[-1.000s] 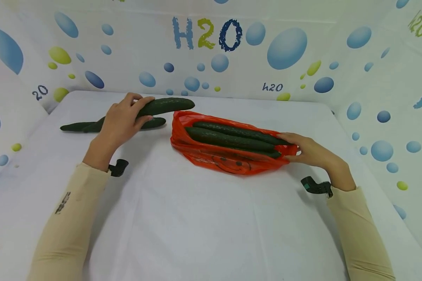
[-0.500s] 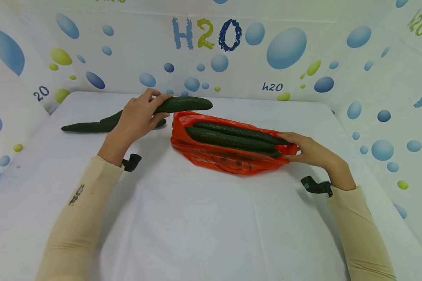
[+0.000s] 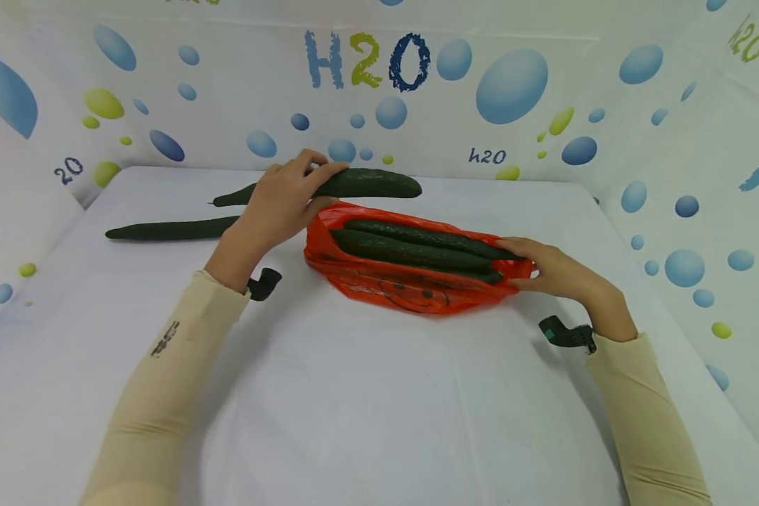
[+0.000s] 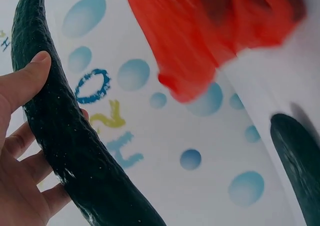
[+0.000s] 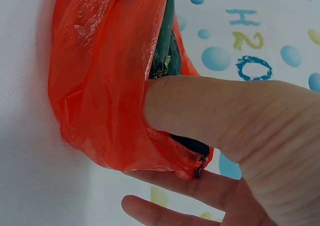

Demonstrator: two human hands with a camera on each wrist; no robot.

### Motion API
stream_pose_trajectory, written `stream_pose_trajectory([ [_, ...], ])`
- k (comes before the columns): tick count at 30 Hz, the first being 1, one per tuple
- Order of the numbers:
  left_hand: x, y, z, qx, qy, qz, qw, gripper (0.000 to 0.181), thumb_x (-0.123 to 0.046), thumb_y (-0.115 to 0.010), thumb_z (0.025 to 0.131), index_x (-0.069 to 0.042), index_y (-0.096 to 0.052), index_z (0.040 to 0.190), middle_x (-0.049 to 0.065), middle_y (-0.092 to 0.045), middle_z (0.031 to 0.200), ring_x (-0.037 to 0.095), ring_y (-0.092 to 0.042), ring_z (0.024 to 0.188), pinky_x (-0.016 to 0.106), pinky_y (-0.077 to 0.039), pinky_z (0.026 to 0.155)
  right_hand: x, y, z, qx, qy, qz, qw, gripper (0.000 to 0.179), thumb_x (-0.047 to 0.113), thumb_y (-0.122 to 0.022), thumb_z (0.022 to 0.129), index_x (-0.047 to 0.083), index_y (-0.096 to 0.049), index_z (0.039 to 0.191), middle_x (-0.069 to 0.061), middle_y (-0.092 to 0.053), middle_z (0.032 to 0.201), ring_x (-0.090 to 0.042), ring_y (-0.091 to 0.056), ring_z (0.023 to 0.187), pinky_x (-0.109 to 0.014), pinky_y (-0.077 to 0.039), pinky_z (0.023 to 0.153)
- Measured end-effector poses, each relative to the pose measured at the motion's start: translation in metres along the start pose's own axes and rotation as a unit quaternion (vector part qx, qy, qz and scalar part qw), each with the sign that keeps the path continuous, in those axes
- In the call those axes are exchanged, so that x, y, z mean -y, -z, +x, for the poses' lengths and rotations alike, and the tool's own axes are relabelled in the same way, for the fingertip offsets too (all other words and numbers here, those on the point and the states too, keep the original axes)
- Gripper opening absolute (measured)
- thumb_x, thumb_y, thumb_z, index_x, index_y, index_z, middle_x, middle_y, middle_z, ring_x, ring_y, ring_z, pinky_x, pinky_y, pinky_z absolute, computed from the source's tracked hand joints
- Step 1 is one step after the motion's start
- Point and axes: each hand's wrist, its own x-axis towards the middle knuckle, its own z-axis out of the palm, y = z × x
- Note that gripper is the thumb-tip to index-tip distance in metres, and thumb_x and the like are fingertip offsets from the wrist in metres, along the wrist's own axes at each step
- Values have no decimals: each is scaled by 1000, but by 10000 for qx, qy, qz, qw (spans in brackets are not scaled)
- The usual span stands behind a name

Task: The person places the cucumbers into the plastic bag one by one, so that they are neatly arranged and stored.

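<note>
My left hand [image 3: 281, 200] grips a long dark green cucumber [image 3: 373, 183] near its middle, raised over the far left end of an open red plastic bag [image 3: 354, 284]. In the left wrist view, the thumb lies on one side of that cucumber [image 4: 75, 141] and the fingers wrap behind it. Several cucumbers [image 3: 411, 251] lie lengthwise inside the bag. My right hand [image 3: 566, 275] holds the bag's right end; in the right wrist view, its thumb [image 5: 200, 106] is inside the opening and fingers are outside beneath. Another cucumber [image 3: 171, 230] lies on the table, partly hidden by my left hand.
A white cloth [image 3: 379, 407] covers the table. Behind it hangs a white backdrop [image 3: 240, 77] printed with blue and green drops and H2O lettering. Small black cameras [image 3: 266, 284] sit at both wrists.
My left hand has carried the cucumber to the right, away from the one on the table and over the bag's left end. The right hand and the bag stay in place.
</note>
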Motion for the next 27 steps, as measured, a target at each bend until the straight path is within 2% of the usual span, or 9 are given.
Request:
stream_pose_trajectory([
  [11,-30,-16,22,60,-485,-186,9986,47,-23,-65,95,-15,-52,139,17,-55,125,34,-61,103,49,-49,90,2,0,0,17,-20,59,10000,68,7,-70,89,1,-37,148,-25,-36,149,-43,-36,133,-61,-40,102],
  [14,-38,-22,27,44,-635,-224,9977,46,-23,-65,95,-15,-52,138,16,-55,125,33,-61,102,47,-49,87,1,0,0,30,-69,51,10000,68,7,-70,89,2,-37,148,-24,-36,150,-43,-36,133,-60,-40,102],
  [20,-50,-37,35,-72,-985,-186,9949,44,-24,-65,95,-15,-53,137,15,-55,123,31,-64,95,47,-51,86,1,0,-1,22,-62,36,10000,67,8,-70,89,1,-37,148,-24,-37,149,-43,-37,132,-60,-42,100],
  [27,-64,-49,43,-63,-1208,-192,9925,45,-27,-65,95,-16,-53,137,13,-56,123,29,-65,97,44,-52,86,2,1,0,16,-87,67,9999,67,7,-70,89,1,-38,148,-24,-35,151,-42,-37,133,-59,-42,101],
])
